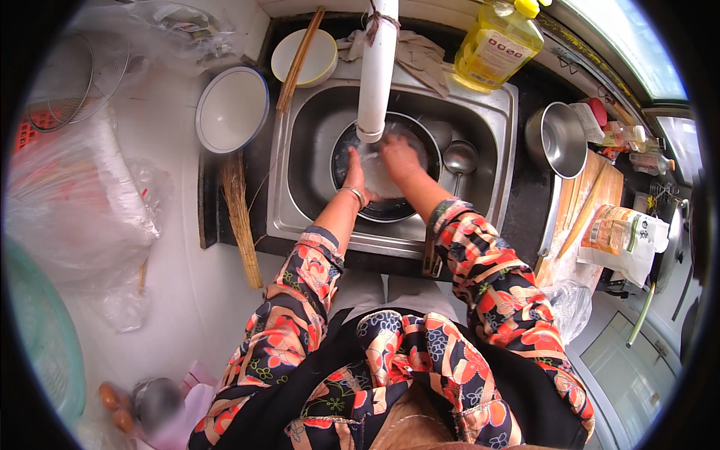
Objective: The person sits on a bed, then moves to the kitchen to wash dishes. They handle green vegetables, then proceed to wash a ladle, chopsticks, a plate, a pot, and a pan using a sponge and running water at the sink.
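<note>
A round dark pan (386,216) with a pale rim sits in the stainless steel sink (484,194), holding water that looks cloudy. My left hand (355,179), with a bangle at the wrist, is at the pan's near left side, thumb up and fingers partly hidden in the water. My right hand (400,157) reaches into the pan from the right, its fingers blurred. Whether it grips anything does not show. A white pipe (378,73) hangs over the pan, its end just above my hands. A metal ladle (460,157) lies in the sink, right of the pan.
Left of the sink are a white bowl with a blue rim (232,110), a straw whisk (241,219) and a yellow-rimmed bowl (315,59) under chopsticks (300,62). Yellow detergent (498,48) and a cloth (419,56) stand behind. Rightward are a steel pot (564,140) and a wooden board (579,197).
</note>
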A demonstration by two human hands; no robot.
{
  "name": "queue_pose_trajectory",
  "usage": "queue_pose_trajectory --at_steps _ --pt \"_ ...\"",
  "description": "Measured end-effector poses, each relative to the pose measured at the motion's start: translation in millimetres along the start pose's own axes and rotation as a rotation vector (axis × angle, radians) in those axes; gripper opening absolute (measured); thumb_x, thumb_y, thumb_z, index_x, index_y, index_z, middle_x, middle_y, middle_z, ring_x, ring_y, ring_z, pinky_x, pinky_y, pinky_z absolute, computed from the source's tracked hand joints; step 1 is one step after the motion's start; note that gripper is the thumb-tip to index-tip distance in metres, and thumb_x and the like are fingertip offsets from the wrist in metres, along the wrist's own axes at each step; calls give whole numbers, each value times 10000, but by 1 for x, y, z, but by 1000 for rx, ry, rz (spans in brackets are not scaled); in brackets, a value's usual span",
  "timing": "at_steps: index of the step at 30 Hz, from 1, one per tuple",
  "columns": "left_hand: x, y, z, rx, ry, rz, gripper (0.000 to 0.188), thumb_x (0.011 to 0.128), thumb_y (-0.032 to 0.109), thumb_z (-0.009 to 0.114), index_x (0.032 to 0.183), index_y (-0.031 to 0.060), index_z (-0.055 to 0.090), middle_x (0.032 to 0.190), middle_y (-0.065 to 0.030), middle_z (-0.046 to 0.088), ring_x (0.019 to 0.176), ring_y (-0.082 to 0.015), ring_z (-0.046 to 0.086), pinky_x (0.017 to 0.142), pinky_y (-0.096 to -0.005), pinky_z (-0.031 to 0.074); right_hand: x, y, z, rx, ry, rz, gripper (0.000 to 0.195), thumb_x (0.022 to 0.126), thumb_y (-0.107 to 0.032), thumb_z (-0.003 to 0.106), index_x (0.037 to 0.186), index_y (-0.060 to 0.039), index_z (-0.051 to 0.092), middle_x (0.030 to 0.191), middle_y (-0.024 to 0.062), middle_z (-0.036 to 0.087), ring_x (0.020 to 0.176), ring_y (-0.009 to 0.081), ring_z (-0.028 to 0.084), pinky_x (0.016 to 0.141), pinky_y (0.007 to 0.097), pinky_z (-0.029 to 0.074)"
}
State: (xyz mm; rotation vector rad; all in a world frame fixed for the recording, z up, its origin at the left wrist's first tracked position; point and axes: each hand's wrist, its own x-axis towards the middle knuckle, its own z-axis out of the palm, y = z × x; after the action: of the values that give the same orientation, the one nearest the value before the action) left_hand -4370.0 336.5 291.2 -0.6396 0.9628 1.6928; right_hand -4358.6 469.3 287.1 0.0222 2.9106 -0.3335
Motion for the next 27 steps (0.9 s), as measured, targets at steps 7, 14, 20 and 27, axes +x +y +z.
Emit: queue_pose_trajectory --at_steps 7,14,20,27 --pt "21 -9 -24 -148 -89 -1 1088 658 931 191 1434 179 320 1448 -141 361 1319 -389 337 1003 -642 277 -16 -20 16 160 -278 -144 243 764 -72 573 981 -70 682 1125 147 565 1066 381 534 897 421 483" --pt "-13 4 8 -33 -15 8 1020 711 894 145 1430 193 323 1453 -105 358 1315 -401 337 970 -718 221 -20 5 -9 -80 -130 -42 221 783 -119 563 980 -97 660 1105 119 544 1041 335 526 758 414 538" --pt "36 -12 -38 33 -70 135 1052 698 904 129 1433 175 315 1455 -110 351 1336 -351 317 1020 -652 234 -21 -25 5 553 -27 -182 243 744 -86 600 975 -110 672 1165 113 535 1106 335 506 850 426 486" --pt "-6 2 -1 -34 19 -26 1034 705 896 85 1448 206 285 1465 -105 338 1347 -401 279 983 -709 198 7 -7 -28 -175 150 -102 262 743 -158 608 999 -123 654 1087 103 523 985 283 511 757 402 513"
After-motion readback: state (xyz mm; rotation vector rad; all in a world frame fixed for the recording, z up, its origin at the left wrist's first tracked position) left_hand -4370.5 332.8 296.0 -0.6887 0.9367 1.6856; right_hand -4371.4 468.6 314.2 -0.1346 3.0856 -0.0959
